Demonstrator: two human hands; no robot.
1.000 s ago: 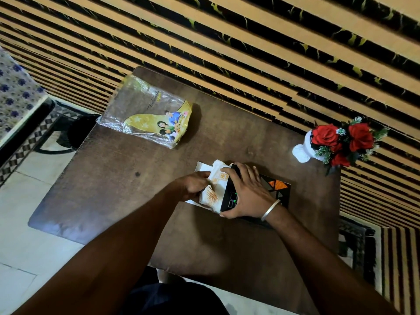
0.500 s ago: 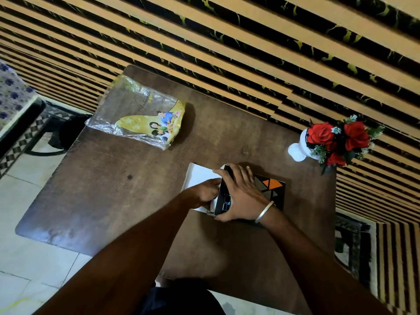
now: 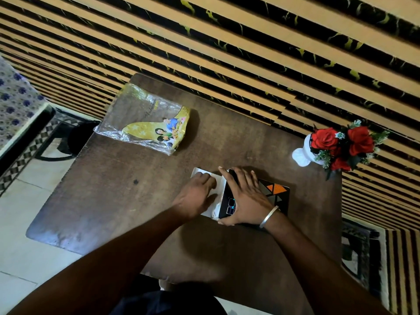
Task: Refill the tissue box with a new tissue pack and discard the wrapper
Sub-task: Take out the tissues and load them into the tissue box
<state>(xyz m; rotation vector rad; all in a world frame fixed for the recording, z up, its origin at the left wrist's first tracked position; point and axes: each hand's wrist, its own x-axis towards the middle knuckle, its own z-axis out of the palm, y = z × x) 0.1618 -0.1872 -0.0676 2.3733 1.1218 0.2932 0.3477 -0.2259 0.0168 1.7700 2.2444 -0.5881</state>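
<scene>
A dark tissue box (image 3: 276,192) with orange and grey triangles lies flat on the brown table (image 3: 127,212). My right hand (image 3: 245,196) is spread over the top of the box and grips it. At the box's open left end a white flap (image 3: 200,172) sticks out. My left hand (image 3: 195,196) presses flat on that flap with its fingertips at the opening. A bit of white tissue (image 3: 214,211) shows at the opening. The clear and yellow printed wrapper (image 3: 145,123) lies apart at the table's back left corner.
A white vase of red roses (image 3: 341,144) stands at the table's right back edge. A striped wall runs behind the table. A dark round object (image 3: 79,137) sits on the floor past the left edge, beside a patterned cloth (image 3: 16,105).
My left hand held a bunch of tissues sticking out of the box; these have gone inside and the hand now lies on the white flap. The right hand stayed on the box.
</scene>
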